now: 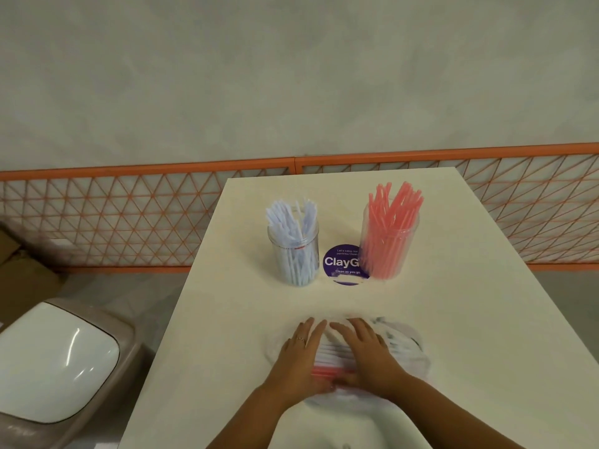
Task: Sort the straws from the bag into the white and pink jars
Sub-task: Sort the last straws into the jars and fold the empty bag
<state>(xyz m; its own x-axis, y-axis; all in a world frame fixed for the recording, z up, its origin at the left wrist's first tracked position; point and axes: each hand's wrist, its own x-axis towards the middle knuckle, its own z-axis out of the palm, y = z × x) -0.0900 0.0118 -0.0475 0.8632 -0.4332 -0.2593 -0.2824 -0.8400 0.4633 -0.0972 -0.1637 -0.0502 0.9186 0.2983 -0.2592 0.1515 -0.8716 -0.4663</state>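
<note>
A clear plastic bag (pixel 406 346) lies on the white table (pixel 486 319) near its front edge, with white and pink straws (pixel 334 361) inside. My left hand (pixel 296 354) rests flat on the bag's left side, fingers straight. Beside it, my right hand (pixel 366 351) lies flat on the bag's middle, fingers spread. Further back, a clear jar of white straws (pixel 293 251) stands on the left. A clear jar of pink straws (pixel 389 241) stands on the right.
A round purple "ClayGo" sticker (pixel 343 264) sits on the table between the jars. An orange lattice fence (pixel 129 215) runs behind the table. A beige bin with a white lid (pixel 58 361) stands on the floor at the left.
</note>
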